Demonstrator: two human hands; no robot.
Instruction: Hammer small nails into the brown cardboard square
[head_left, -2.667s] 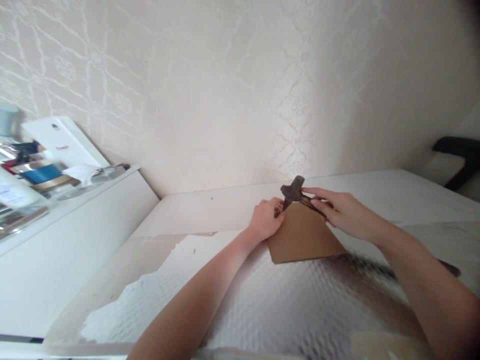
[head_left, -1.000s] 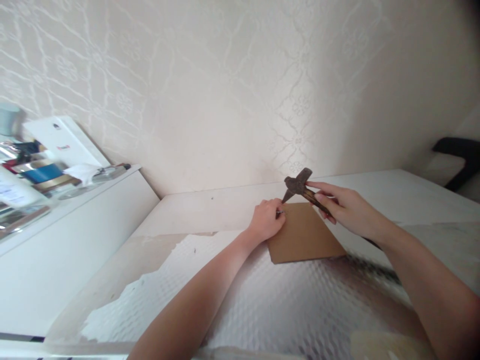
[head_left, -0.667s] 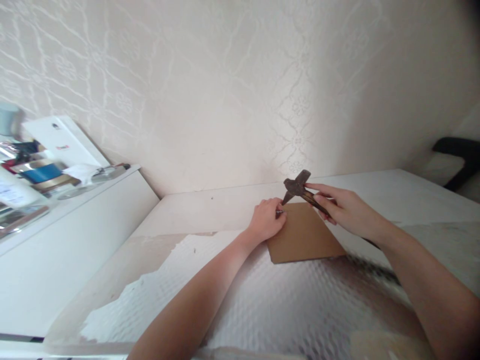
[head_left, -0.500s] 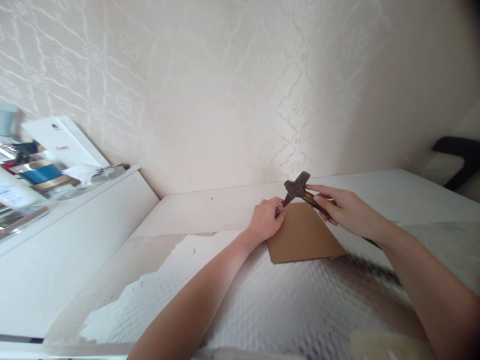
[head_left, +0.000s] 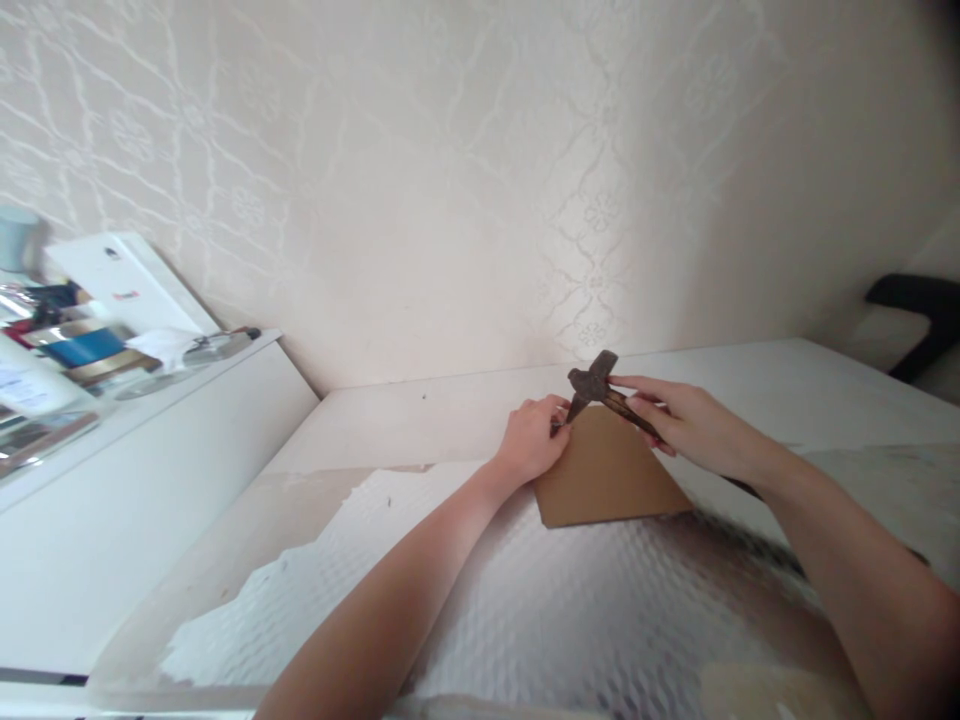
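Note:
A brown cardboard square [head_left: 606, 475] lies on a silvery padded sheet [head_left: 525, 620] spread over a white table. My left hand [head_left: 531, 440] is closed in a pinch at the card's far left corner, holding a small thing that looks like a nail, too small to be sure. My right hand [head_left: 694, 428] grips the handle of a small dark hammer [head_left: 591, 382]. The hammer's head hangs just above the pinched fingers, right beside them.
A patterned wall [head_left: 480, 180] runs right behind the table. On the left stands a white cabinet [head_left: 150, 440] with a cluttered shelf [head_left: 82, 345] holding jars, a box and a blue-lidded container. A dark chair part [head_left: 919, 310] shows at the far right.
The hammer head went up a little about a second ago and has come back down close to my left fingers. My left hand has stayed at the card's corner.

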